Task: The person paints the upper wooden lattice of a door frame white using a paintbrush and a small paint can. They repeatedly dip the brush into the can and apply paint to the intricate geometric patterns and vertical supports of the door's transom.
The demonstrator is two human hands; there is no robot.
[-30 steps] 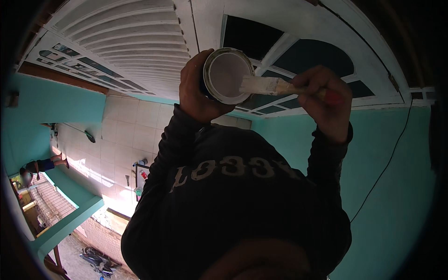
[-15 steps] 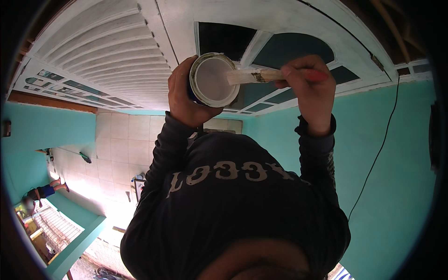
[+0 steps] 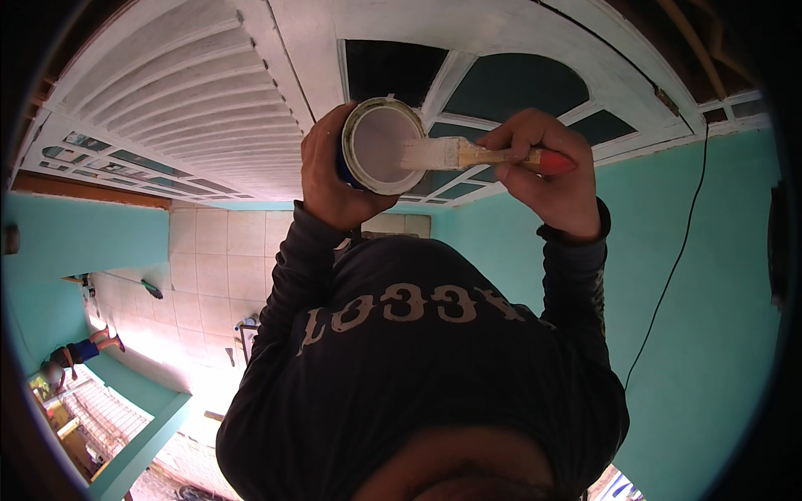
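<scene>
Left hand (image 3: 327, 171) clasped the round, blue-sided paint can (image 3: 380, 184); right hand (image 3: 551, 188) pinched the flat, red-ended wooden brush (image 3: 451, 154) across its rim; steady can, light pressure seemed best.

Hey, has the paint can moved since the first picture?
Yes, rightward in view: the paint can sits farther right against the near-black glass pane behind it.
</scene>
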